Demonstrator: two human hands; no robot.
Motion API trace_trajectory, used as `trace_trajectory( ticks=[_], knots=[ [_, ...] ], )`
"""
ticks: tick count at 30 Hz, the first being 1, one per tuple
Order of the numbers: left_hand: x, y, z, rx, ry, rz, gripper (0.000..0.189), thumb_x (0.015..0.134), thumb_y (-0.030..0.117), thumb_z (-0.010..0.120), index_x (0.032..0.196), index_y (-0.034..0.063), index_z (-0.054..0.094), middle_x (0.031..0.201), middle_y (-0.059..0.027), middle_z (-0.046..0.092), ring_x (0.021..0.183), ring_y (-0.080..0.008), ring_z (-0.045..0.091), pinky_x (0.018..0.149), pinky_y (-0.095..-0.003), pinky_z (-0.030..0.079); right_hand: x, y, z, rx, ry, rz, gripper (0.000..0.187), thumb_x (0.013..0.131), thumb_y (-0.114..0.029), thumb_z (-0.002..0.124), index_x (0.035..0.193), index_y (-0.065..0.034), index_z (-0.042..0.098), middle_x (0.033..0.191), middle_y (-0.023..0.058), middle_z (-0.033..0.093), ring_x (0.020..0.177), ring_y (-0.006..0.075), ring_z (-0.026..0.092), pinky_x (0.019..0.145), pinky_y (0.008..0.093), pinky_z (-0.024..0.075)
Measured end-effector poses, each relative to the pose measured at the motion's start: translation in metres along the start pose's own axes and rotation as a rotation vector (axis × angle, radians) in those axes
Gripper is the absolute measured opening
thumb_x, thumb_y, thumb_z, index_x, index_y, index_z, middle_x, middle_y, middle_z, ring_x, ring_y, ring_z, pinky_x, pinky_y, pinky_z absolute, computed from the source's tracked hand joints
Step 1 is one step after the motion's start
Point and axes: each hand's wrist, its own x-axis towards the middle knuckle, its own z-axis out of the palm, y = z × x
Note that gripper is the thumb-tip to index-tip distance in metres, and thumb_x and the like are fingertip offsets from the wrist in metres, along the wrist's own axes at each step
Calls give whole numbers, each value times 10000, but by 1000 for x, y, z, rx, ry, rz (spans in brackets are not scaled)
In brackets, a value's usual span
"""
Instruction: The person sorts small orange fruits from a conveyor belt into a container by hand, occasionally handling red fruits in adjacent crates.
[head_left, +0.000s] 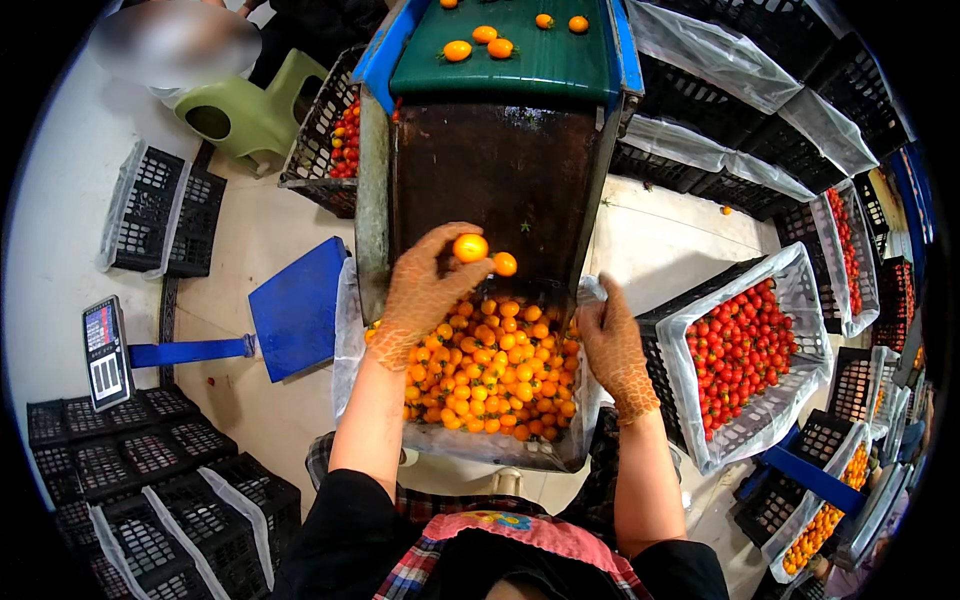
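My left hand (427, 292), in a thin brown patterned glove, is raised over a crate of orange cherry tomatoes (487, 367). An orange cherry tomato (470, 247) is held between its fingers, and a second one (505, 264) shows at the thumb tip. My gloved right hand (615, 345) is at the crate's right rim, by its clear plastic liner (589, 405); whether its fingers grip the liner is not plain. A dark metal chute (495, 180) slopes down to the crate from a green conveyor belt (499, 79), which carries several orange tomatoes.
A lined crate of red cherry tomatoes (817, 360) stands at the right. Stacked black crates (697, 97) line the upper right. At the left are a blue platform scale (300, 307), its display (107, 352), more black crates (142, 450) and a green stool (240, 105). Another person is at the upper left.
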Motion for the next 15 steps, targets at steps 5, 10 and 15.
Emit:
trace_trajectory(
  ticks=[5,10,15],
  knots=[
    [30,18,-59,-152,213,-18,271,844,172,676,1067,35,603,802,-14,595,624,-74,550,568,-218,482,-10,-32,11,152,102,-157,542,876,-92,584,1341,28,334,826,134,613,766,214,626,722,320,504],
    [136,14,-156,-464,419,36,460,915,221,560,1248,-57,408,914,-96,567,757,-163,561,667,-250,488,-34,-34,39,-207,-72,-471,406,844,-156,586,1201,-4,466,778,154,624,715,311,620,649,425,501],
    [112,-8,-108,175,392,171,519,834,192,687,1251,-47,492,961,-95,566,874,-159,557,692,-256,485,-50,-35,55,-937,-226,-637,300,816,-180,570,1083,-51,526,732,70,609,664,228,611,552,358,451]
  ],
)
